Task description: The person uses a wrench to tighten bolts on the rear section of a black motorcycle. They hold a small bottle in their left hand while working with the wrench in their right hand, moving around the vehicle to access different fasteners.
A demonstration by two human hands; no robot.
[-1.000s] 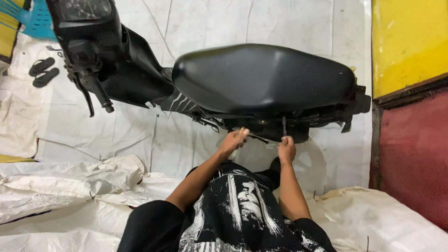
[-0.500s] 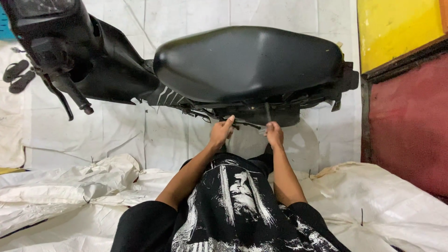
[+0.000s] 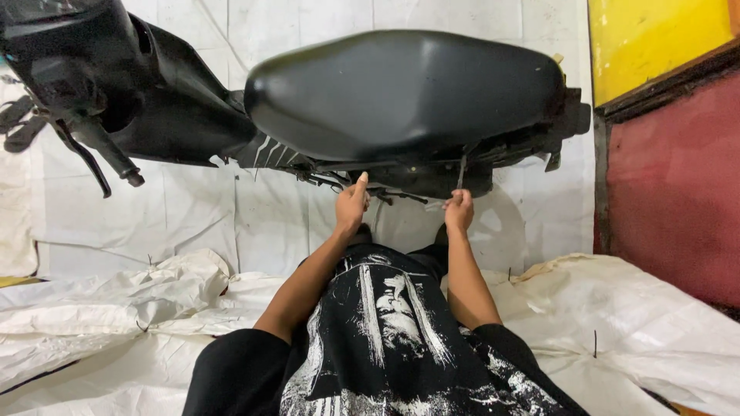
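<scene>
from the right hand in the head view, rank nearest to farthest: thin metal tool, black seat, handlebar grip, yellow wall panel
1. thin metal tool, held in the right hand
2. black seat, just above
3. yellow wall panel, upper right
4. handlebar grip, far left

The floor is covered with white woven sheeting [image 3: 254, 223], creased in straight fold lines and lit evenly, with soft shadow under the vehicle. Nearer the camera, loose white sacking [image 3: 116, 300] lies rumpled in heaps on the left, and another crumpled sheet [image 3: 655, 316] spreads on the right. At the right edge stands a wall panel, yellow [image 3: 655, 38] above and dull red [image 3: 678, 192] below, split by a dark wooden strip [image 3: 663, 81].
</scene>
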